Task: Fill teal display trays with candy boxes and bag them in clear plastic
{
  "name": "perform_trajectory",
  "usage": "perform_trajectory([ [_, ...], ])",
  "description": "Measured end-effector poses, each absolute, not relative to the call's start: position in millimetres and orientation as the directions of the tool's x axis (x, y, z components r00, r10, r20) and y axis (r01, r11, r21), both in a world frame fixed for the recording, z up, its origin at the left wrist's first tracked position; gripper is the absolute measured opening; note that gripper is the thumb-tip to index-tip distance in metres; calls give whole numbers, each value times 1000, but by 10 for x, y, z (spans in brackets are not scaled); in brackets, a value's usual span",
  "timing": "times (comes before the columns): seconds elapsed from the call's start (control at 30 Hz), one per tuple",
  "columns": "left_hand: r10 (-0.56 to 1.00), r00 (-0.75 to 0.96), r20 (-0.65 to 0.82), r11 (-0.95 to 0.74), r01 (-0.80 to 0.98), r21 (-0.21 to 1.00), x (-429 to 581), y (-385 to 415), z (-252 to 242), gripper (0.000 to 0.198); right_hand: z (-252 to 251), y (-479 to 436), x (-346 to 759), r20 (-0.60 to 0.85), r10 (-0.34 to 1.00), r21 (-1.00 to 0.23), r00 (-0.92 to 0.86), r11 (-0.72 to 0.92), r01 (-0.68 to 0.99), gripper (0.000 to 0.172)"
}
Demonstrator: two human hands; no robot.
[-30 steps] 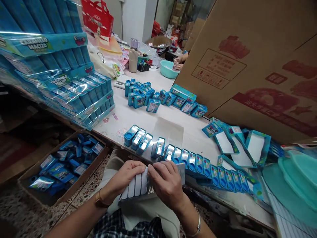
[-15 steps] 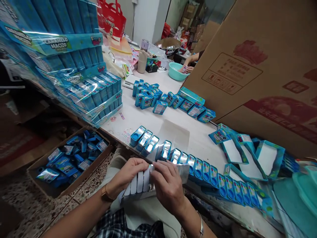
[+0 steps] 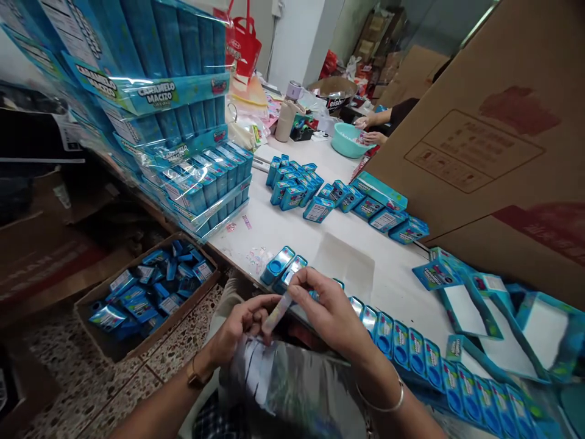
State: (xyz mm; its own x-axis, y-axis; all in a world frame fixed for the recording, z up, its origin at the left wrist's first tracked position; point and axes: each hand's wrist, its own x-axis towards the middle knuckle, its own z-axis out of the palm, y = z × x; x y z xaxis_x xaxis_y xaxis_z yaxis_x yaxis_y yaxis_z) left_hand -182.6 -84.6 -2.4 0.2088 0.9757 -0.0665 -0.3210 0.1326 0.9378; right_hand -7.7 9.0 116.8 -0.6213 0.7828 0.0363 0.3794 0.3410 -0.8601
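In front of my lap, a narrow translucent strip [image 3: 276, 313] slants between my two hands. Its upper end is pinched by the thumb and fingers of my right hand [image 3: 326, 308]. The closed fingers of my left hand [image 3: 240, 326] meet its lower end. Below them, across my lap, lies a shiny sheet [image 3: 306, 381] with white slats [image 3: 258, 369] at its left side, blurred by motion. Just beyond my hands, a row of small blue tins [image 3: 402, 341] runs along the table edge, some hidden behind my right hand.
Wrapped blue display packs [image 3: 183, 97] are stacked at left. A cardboard box [image 3: 146, 311] of blue tins sits on the floor. More tins [image 3: 295, 183] stand farther back. Open blue cartons [image 3: 516, 341] lie right, below a large carton [image 3: 479, 146]. Another person's hands work over a turquoise basin [image 3: 350, 143].
My right hand has lifted off the white slats and now pinches one end of a strip. The shiny sheet has spread across my lap. The view has shifted, so the table appears farther right.
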Motion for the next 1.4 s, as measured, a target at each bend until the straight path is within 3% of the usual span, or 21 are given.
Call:
perform_trajectory([
  [0.07,983,162,-83,134,-332,934,-1847,-773,19,98,1127,219,-201,37,782,-842,-622,360,402,17],
  [0.17,982,84,-171,186,-229,956,-1871,-604,75,63,1050,350,-336,23,798,-818,-602,361,448,17],
  [0.27,975,-11,-222,218,-157,963,-1896,-464,82,49,947,437,-424,17,836,-803,-549,338,491,15],
  [0.37,976,-62,-208,199,-128,972,-1923,-389,45,46,838,495,-482,51,869,-747,-493,361,559,15],
  [0.53,974,-58,-220,213,-118,970,-1930,-327,-11,46,715,575,-504,231,854,-619,-466,499,607,12],
  [0.77,965,-59,-254,246,-118,962,-1914,-266,-43,50,591,680,-513,166,863,-607,-478,471,640,12],
  [1.0,966,-39,-257,250,-135,959,-1945,-114,-348,58,518,719,-527,164,899,-684,-407,401,609,7],
  [1.17,947,-110,-303,288,-132,948,-1895,-125,-578,65,429,793,-583,212,901,-694,-380,412,590,24],
  [1.3,950,-43,-310,305,-90,948,-1795,-323,-386,62,553,750,-376,226,899,-764,-375,402,505,37],
  [1.4,967,44,-249,252,-80,964,-1718,-504,-111,57,872,420,82,222,887,-813,-406,398,425,35],
])
